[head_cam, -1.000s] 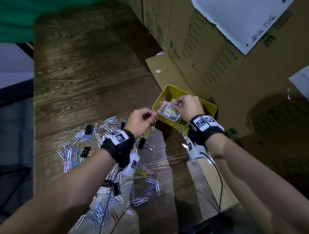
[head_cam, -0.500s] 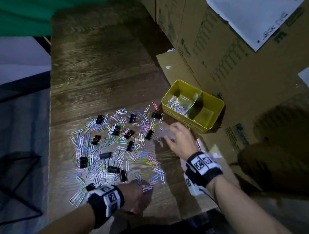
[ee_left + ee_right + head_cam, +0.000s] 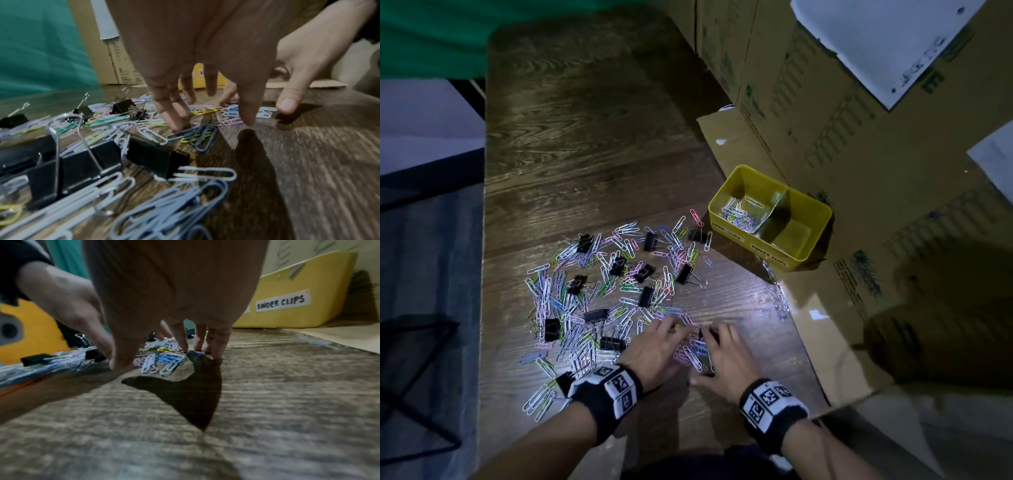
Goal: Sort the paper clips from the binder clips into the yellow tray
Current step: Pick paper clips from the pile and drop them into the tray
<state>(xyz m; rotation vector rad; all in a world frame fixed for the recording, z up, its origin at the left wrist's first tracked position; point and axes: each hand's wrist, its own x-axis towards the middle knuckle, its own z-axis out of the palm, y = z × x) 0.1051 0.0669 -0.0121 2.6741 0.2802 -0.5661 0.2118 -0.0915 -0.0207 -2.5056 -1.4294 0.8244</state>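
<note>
A heap of coloured paper clips (image 3: 592,301) mixed with black binder clips (image 3: 595,314) lies on the wooden table. The yellow tray (image 3: 726,228) stands to the right; its left compartment holds paper clips (image 3: 739,214), and the right one, labelled BINDER CLIPS (image 3: 281,302), looks bare. My left hand (image 3: 671,330) and right hand (image 3: 717,339) are at the heap's near right edge, fingers pointing down. A small bunch of pink and blue paper clips (image 3: 695,353) lies between them. The left fingertips (image 3: 176,126) touch blue clips. The right fingertips (image 3: 216,353) press on the table beside blue clips (image 3: 168,358).
Cardboard boxes (image 3: 825,120) wall off the right side. A flattened cardboard sheet (image 3: 825,325) lies under the tray, with a few stray clips (image 3: 779,298) at its edge. Bare wood stretches beyond the heap. A green cloth (image 3: 431,34) hangs at the far left.
A second ago both hands were at the tray's left compartment. They have pulled back toward me and come down together on the near right edge of the heap.
</note>
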